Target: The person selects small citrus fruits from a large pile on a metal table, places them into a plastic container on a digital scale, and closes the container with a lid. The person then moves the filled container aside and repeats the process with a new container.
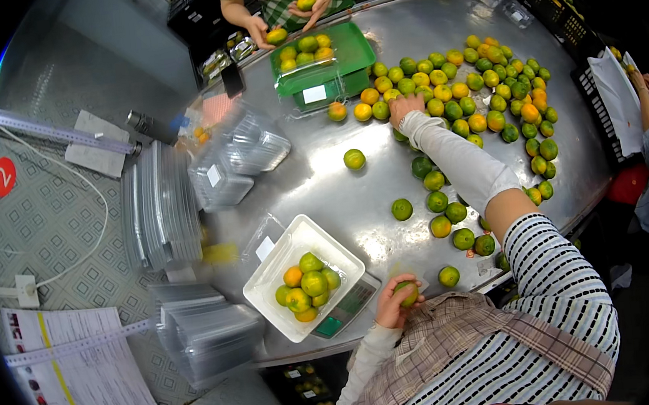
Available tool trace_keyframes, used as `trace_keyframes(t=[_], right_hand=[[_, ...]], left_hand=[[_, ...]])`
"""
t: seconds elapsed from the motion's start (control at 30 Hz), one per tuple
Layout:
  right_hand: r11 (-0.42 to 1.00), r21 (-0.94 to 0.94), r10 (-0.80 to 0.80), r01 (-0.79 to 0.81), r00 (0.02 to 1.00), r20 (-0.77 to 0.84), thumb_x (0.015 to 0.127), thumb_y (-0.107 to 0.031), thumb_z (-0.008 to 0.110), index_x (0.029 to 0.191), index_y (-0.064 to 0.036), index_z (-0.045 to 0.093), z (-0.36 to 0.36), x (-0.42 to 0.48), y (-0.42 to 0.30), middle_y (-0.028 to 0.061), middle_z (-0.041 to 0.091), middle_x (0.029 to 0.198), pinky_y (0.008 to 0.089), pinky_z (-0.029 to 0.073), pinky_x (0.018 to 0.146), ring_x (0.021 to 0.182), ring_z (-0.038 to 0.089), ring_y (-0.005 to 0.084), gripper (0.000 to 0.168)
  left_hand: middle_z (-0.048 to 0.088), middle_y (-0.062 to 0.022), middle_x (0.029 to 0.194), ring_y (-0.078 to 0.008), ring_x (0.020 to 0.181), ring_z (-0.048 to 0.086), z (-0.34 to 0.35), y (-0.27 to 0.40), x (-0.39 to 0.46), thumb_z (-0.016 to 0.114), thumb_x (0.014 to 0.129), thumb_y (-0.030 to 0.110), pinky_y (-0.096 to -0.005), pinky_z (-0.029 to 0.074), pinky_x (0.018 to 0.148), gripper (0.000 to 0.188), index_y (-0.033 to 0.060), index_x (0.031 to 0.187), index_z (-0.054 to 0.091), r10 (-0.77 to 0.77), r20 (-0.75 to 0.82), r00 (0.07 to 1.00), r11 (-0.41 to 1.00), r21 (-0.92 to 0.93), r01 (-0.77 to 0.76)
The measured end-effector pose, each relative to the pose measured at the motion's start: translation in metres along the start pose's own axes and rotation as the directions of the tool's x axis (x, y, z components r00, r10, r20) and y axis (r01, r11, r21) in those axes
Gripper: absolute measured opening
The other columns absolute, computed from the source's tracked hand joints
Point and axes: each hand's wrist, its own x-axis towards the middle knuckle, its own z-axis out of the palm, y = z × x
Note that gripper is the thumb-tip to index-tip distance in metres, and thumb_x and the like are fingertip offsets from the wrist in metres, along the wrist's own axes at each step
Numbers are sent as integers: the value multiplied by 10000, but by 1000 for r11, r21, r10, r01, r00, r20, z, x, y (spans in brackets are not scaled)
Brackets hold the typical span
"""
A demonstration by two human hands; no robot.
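Observation:
My left hand [398,302], near the table's front edge, is closed around a green-yellow mandarin [406,293]. Stretched across the table, my right hand [406,108] rests among loose green and orange mandarins [438,77]; its fingers hide whether it grips one. To the left of my left hand, a white plastic tray [263,292] with several mandarins [313,283] inside sits tilted in view on a digital scale [348,307]. A single mandarin [354,159] lies apart on the metal table [324,202], and a few more [402,209] are scattered between my arms.
Opposite, a co-worker's hands [313,11] hold mandarins over a green tray [355,55] bearing a clear fruit-filled box. Stacked clear plastic containers [160,205] and more clear boxes [239,158] line the left side. Black crates [550,3] border the far right; another person's hands [647,87] are there.

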Motion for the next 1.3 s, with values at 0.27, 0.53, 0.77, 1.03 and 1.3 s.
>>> trace_keyframes(t=[0.27, 0.53, 0.77, 1.03, 1.3], right_hand=[[997, 13, -75, 78, 984, -162, 924, -264, 560, 1150, -190, 652, 30, 17, -9, 64, 681, 1170, 540, 425, 915, 1162, 581, 289, 255], [270, 944, -300, -187, 916, 267, 866, -464, 642, 1093, -79, 669, -13, -40, 6, 92, 698, 976, 335, 490, 716, 873, 645, 184, 448], [-399, 609, -754, -685, 624, 207, 1004, -380, 450, 1330, -35, 549, -90, -212, -89, 135, 664, 1117, 314, 516, 723, 828, 625, 183, 485], [40, 971, -545, -236, 809, 219, 971, -360, 640, 1281, -51, 582, -98, -260, -156, 53, 667, 1016, 280, 530, 730, 811, 627, 136, 442], [459, 775, -444, 435, 868, -224, 862, -330, 706, 1260, -119, 627, -98, -279, -212, 152, 650, 1177, 427, 483, 966, 1071, 617, 337, 458]], left_hand=[[633, -99, 1146, -204, 932, 668, 15, 25, -38, 643, 935, 103, -310, 530, 796, 358, 70, 1281, 556, 139, 30, 990, 990, -10, -139], [630, -120, 1133, -254, 1044, 671, -26, 89, -117, 678, 902, 34, -383, 563, 920, 472, 7, 1347, 520, 603, -196, 773, 790, 280, -546], [580, -114, 1274, -190, 1126, 597, -110, 113, -128, 792, 809, -20, -336, 512, 968, 577, -5, 1331, 546, 855, -381, 352, 518, 667, -535], [576, -142, 1285, -308, 1189, 585, -143, 125, -93, 744, 806, 8, -398, 478, 1022, 465, 26, 1257, 633, 979, 11, 203, 80, 897, -435], [495, -213, 1483, -347, 1400, 447, -158, 132, -82, 581, 999, 286, -397, 331, 1163, 495, 18, 1413, 535, 947, 110, 301, -10, 949, -316]])
